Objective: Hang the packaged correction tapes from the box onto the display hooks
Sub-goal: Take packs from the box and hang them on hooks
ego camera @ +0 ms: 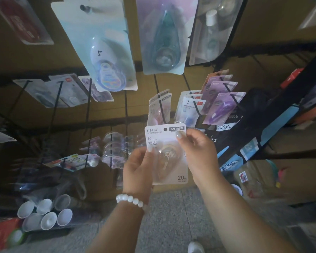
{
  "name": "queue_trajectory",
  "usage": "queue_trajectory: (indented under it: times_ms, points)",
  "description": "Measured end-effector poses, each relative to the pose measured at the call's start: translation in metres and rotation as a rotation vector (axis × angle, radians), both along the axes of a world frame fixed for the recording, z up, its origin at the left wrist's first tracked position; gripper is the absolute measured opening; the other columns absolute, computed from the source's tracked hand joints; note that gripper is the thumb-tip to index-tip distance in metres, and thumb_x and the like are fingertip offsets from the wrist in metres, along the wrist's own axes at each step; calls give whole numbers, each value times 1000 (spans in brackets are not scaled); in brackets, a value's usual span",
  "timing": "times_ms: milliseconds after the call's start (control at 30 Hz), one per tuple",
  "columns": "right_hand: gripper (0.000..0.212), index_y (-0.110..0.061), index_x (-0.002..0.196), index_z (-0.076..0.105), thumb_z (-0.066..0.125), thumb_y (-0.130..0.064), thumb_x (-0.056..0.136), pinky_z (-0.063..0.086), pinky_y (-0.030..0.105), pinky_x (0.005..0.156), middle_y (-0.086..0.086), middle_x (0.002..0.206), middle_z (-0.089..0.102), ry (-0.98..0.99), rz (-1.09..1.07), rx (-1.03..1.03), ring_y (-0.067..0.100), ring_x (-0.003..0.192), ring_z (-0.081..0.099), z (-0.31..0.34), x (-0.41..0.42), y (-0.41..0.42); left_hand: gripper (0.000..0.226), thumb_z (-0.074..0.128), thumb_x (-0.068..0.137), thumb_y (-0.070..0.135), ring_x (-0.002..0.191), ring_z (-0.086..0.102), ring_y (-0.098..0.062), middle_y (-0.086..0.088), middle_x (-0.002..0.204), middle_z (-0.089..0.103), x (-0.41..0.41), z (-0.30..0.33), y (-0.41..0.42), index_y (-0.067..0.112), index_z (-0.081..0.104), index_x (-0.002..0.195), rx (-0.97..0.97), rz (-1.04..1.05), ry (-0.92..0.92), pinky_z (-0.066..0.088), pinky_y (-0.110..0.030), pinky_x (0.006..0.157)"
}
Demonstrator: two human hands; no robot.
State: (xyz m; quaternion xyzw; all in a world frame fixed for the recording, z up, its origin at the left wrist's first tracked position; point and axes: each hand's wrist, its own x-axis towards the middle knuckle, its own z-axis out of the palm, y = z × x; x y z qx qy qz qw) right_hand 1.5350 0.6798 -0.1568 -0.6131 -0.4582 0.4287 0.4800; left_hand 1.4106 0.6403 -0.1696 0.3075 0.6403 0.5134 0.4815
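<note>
While both hands are up in the middle of the frame, they've got one packaged correction tape [166, 152] pinched between them, held upright and facing the camera. Left hand [138, 171] grips the lower left edge with the thumb lying across the front of the card, and there's a white bead bracelet [130, 199] on that wrist. Right hand [197, 154] holds the upper right side, thumb pressed on the front near the top corner. The card reads T-9267 up top with a round hang hole, and 20 down in the lower right corner. You can see the clear tape dispenser in its bubble in the middle of the card.

Just above it, a bit behind, hangs a small bunch of matching white packs [159, 108] on a black hook [161, 112]. The held pack's top edge sits just under them; can't tell if it touches. To the right of those are purple packs [221, 106] on their own hooks. Top of the frame, big and close, are a pale blue pack [98, 48] and a teal one [162, 37].

Lower left there's a cluster of white cups [44, 213] lying on their sides. Speckled grey floor [168, 216] below, and a white shoe tip [196, 247] at the bottom edge.
</note>
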Motion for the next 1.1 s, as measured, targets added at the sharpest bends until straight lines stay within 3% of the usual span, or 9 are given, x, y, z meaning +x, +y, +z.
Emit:
queue_trajectory:
  times_ms: [100, 233, 367, 467, 567, 767, 867, 1000, 1100]
  points:
    - [16, -14, 83, 69, 64, -28, 87, 38, 12, 53, 6, 77, 69, -79, 0, -5, 12, 66, 56, -2, 2, 4, 20, 59, 92, 34, 81, 70, -20, -1, 85, 74, -1, 5, 16, 18, 70, 88, 14, 24, 116, 58, -40, 78]
    - [27, 0, 82, 66, 64, -27, 88, 40, 26, 58, 20, 80, 69, -93, -24, 6, 18, 67, 54, -7, 3, 15, 22, 57, 93, 35, 72, 65, -16, 4, 76, 70, 2, 8, 29, 24, 64, 75, -10, 37, 220, 53, -30, 64]
    - [27, -1, 86, 68, 64, -28, 88, 47, 32, 66, 21, 85, 71, -123, -18, 2, 24, 71, 58, -10, 3, 23, 24, 57, 93, 36, 65, 59, -10, 4, 73, 67, 4, 5, 34, 17, 66, 82, -27, 54, 247, 46, -23, 56]
    - [27, -1, 85, 68, 64, -28, 87, 46, 33, 65, 21, 85, 70, -129, -7, 12, 19, 71, 56, -11, 3, 26, 22, 57, 93, 36, 67, 60, -10, 4, 76, 68, 4, 3, 35, 18, 66, 83, -20, 66, 241, 48, -23, 59]
    - [28, -2, 86, 69, 63, -29, 88, 51, 39, 66, 19, 84, 71, -133, 10, 19, 25, 71, 60, -12, 2, 26, 23, 59, 93, 35, 72, 63, -14, 0, 81, 71, 3, 1, 35, 16, 68, 85, -7, 108, 215, 51, -27, 65]
    - [27, -2, 87, 69, 64, -29, 87, 41, 25, 62, 13, 83, 72, -152, -1, 5, 16, 73, 57, -16, -2, 34, 25, 59, 92, 37, 79, 67, -22, -3, 84, 73, 1, -7, 42, 15, 69, 86, -32, 127, 240, 55, -37, 75]
    - [25, -7, 90, 70, 64, -31, 87, 36, 8, 54, 2, 78, 66, -217, 5, -7, 14, 74, 58, -18, -4, 44, 28, 57, 93, 39, 75, 62, -21, 1, 74, 67, 0, -9, 51, 14, 67, 83, -40, 129, 265, 52, -37, 75]
    - [26, -9, 94, 69, 65, -34, 86, 42, 23, 68, 3, 88, 69, -200, -35, -10, 18, 85, 63, -22, -9, 60, 30, 58, 92, 39, 69, 56, -15, 5, 71, 62, 1, -13, 66, 12, 69, 88, -38, 144, 259, 46, -31, 70]
    - [27, -11, 91, 68, 63, -37, 86, 39, 25, 67, 3, 87, 69, -205, -73, -5, 19, 83, 62, -23, -13, 71, 29, 62, 89, 41, 72, 60, -17, 1, 77, 67, 2, -17, 80, 13, 69, 87, -44, 179, 226, 49, -31, 70]
